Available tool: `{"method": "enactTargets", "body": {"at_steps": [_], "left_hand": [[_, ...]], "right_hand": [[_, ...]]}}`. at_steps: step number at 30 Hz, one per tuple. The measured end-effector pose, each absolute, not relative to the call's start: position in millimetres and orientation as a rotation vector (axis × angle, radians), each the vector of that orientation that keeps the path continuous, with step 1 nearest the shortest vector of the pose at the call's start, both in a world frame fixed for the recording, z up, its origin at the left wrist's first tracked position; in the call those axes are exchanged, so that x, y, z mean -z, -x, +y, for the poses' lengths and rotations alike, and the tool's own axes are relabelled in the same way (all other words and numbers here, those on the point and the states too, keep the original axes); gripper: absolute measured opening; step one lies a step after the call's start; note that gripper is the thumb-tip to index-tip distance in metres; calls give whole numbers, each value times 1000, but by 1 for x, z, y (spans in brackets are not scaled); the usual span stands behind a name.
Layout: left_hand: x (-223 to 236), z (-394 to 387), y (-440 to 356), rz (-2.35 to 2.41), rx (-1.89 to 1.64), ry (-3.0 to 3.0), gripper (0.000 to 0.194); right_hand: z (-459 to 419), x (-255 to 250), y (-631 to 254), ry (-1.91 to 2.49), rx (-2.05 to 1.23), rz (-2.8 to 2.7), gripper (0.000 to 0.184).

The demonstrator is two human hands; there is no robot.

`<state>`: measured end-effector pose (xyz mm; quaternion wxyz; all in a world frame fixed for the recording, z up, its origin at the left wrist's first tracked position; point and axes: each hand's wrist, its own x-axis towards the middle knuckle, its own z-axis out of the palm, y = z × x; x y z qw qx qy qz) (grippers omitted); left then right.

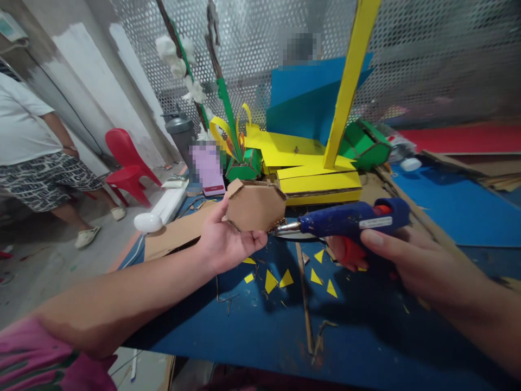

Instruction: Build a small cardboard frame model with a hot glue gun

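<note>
In my left hand (234,247) I hold a brown cardboard piece (257,207) with several cut-off corners, its flat face towards me and narrow strips along parts of its edge. My right hand (401,258) grips a blue hot glue gun (337,220), fingers round its red trigger (352,254). The gun's metal nozzle (287,228) points left and is at the lower right edge of the cardboard piece; whether it touches cannot be made out. Behind the piece stands a yellow cardboard box (319,187) with a tall yellow post (345,92).
Yellow scraps (286,278) and a thin cardboard strip (304,298) lie on the blue table (252,336). A green pot (246,165), phone (207,168), dark shaker bottle (180,133) and clear bottle (401,149) stand or lie behind. A person (35,130) stands left by a red chair (128,163).
</note>
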<state>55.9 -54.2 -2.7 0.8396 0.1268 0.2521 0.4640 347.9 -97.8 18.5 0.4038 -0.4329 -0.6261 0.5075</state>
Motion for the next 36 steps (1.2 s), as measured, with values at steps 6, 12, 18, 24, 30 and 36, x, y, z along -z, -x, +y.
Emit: {"method": "enactTargets", "body": {"at_steps": [6,12,18,24,30,36], "left_hand": [[3,-54,-56,544,-949,-263,56],[1,-55,-56,521,-945,-266,50],[0,-56,-56,518,-939,-257,51],[-1,-57,-58,540,-949,-253,50],[0,-53,-55,532,-913,-258,55],[0,-55,-56,534,-928,-261,58]], "right_hand": [[-95,-8,-349,1149,-1410,-1537,68],[-95,-8,-352,1138,-1384,-1567,67],[-97,-11,-348,1020,-1381,-1516,58],[-95,-9,-346,1059,-1356,-1623,69],[-96,-9,-349,1102,-1347,-1527,65],[-97,-8,-352,1069,-1328,-1407,52]]}}
